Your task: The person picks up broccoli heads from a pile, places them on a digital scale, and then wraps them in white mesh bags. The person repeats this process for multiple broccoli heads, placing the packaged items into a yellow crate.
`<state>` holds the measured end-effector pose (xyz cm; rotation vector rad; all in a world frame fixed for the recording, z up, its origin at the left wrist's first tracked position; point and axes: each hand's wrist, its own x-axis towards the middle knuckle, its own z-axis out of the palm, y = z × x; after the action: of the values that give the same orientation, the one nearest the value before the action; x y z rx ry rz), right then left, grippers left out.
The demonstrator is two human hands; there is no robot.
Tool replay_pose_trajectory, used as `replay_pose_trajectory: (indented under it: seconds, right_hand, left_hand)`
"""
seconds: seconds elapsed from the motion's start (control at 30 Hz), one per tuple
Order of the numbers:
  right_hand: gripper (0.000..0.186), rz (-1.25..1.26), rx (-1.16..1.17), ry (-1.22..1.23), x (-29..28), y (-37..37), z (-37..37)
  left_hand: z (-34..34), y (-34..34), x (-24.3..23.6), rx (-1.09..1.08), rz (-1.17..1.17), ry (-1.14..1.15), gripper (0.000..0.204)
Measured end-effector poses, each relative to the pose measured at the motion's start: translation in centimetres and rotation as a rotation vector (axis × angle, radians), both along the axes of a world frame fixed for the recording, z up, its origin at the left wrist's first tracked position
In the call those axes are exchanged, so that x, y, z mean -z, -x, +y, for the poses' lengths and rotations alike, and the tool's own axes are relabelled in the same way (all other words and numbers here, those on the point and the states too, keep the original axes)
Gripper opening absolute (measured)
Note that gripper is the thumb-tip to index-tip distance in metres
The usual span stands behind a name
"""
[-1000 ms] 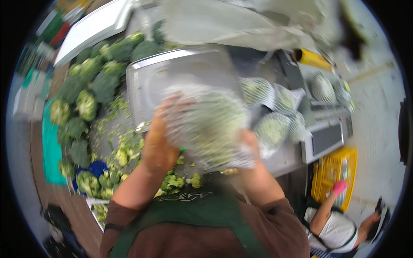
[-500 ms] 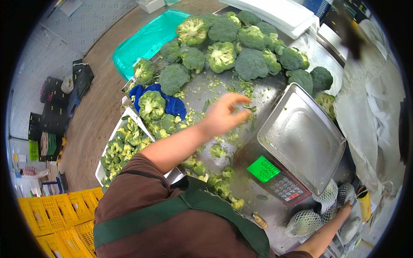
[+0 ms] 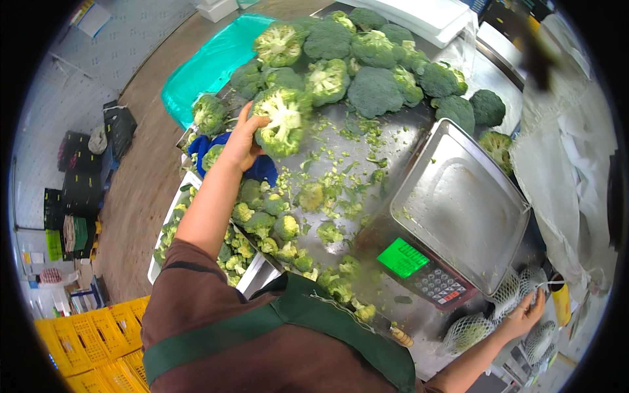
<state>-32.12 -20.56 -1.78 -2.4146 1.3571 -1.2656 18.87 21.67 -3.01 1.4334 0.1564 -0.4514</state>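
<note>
My left hand [image 3: 246, 141] grips a head of broccoli [image 3: 283, 121], its pale cut branches turned up, above the left part of the steel table [image 3: 341, 164]. A blue cloth [image 3: 264, 171] lies just below that hand, partly hidden by it. At the lower right my right hand [image 3: 524, 316] is closed beside several white-netted green pieces [image 3: 468, 334]. A thin white strip [image 3: 549, 283] shows at its fingertips; what exactly the fingers hold is too small to make out.
Many broccoli heads [image 3: 375, 92] are heaped along the far side. A scale [image 3: 458, 209] with a lit green display stands right of centre. Florets fill a white tub [image 3: 157, 265] at the left. A wooden handle [image 3: 401, 336] lies near my apron. Yellow crates [image 3: 92, 340] stand lower left.
My left hand has moved left from the middle of the table and taken hold of a broccoli head. The right hand has shifted slightly upward among the netted pieces.
</note>
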Motion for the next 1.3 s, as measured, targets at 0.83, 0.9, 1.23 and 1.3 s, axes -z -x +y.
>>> replay_pose_trajectory:
  seconds: [0.83,0.9,1.23,1.3]
  right_hand:
    - [0.084,-0.105,-0.645,-0.624,-2.5,-12.7,9.3]
    - [0.083,-0.107,-0.525,-0.59,-2.8,-11.3,9.8]
    - [0.033,-0.63,-0.225,-0.586,-2.7,-4.4,11.3]
    - [0.031,-0.609,-0.228,-0.605,-2.2,-3.9,11.8]
  left_hand:
    - [-17.7,17.0,-4.7,0.954,0.021,-0.037,0.054]
    - [-15.7,15.8,-5.0,0.838,-0.029,0.053,0.054]
    - [-8.3,12.0,-2.4,0.599,-0.052,0.178,0.044]
    - [-8.3,12.3,-2.5,0.618,-0.038,0.184,0.043]
